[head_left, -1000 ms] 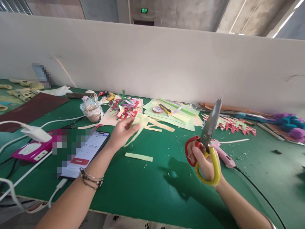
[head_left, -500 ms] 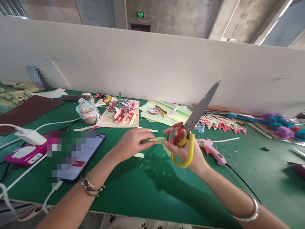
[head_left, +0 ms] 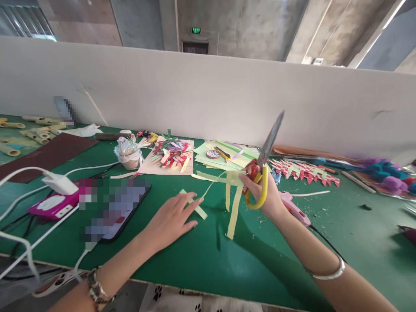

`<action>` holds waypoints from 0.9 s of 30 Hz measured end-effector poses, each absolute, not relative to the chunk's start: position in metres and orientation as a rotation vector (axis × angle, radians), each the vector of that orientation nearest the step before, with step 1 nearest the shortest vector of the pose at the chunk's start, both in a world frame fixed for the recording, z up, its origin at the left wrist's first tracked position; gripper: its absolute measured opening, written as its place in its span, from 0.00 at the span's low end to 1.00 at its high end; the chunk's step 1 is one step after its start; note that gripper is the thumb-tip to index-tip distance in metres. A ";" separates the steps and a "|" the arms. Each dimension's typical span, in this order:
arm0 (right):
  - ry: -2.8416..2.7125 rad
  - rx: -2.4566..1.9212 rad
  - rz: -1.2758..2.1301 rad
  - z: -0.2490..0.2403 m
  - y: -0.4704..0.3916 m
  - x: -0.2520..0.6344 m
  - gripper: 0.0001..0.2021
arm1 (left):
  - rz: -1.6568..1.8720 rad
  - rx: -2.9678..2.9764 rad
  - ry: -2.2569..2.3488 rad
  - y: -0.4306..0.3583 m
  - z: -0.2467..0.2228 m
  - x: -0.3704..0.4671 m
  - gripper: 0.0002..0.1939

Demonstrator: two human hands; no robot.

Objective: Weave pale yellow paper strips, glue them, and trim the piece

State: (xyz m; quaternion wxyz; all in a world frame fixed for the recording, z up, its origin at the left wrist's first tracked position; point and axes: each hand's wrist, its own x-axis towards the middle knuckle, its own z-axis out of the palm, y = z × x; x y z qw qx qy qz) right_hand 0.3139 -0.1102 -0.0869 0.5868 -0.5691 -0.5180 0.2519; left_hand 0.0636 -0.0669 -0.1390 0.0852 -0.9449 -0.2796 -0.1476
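Observation:
My right hand [head_left: 264, 195] grips red-and-yellow scissors [head_left: 264, 162], blades closed and pointing up. The same hand pinches a bunch of pale yellow paper strips [head_left: 232, 190] that dangle down over the green table [head_left: 201, 255]. My left hand [head_left: 173, 219] lies flat on the table, fingers spread, its fingertips on a single loose yellow strip [head_left: 195, 206].
A phone [head_left: 113, 206] and pink power bank [head_left: 53, 203] with white cables lie at the left. A pink glue gun [head_left: 294, 208] sits right of my right hand. Cut paper scraps [head_left: 170, 154], green sheets [head_left: 224, 156], a small bundle [head_left: 128, 151] and a white partition [head_left: 208, 95] are behind.
The yellow strips passed from my left hand into my right, beside the scissors. My left hand dropped flat onto the loose strip on the table.

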 end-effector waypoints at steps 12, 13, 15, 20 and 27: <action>-1.014 -1.053 0.794 -0.080 -0.123 0.329 0.13 | 0.064 -2.827 -1.267 -0.029 -0.152 0.092 0.32; -1.003 -1.029 0.859 -0.082 -0.126 0.327 0.13 | 0.018 -2.761 -1.322 -0.021 -0.152 0.095 0.31; -0.978 -0.993 0.983 -0.092 -0.130 0.323 0.13 | -0.096 -2.654 -1.372 -0.005 -0.151 0.102 0.30; -0.915 -0.962 1.177 -0.121 -0.134 0.316 0.14 | -0.208 -2.796 -1.154 0.023 -0.152 0.118 0.26; -0.896 -0.892 1.251 -0.121 -0.139 0.315 0.14 | -0.203 -2.917 -1.069 0.037 -0.155 0.141 0.11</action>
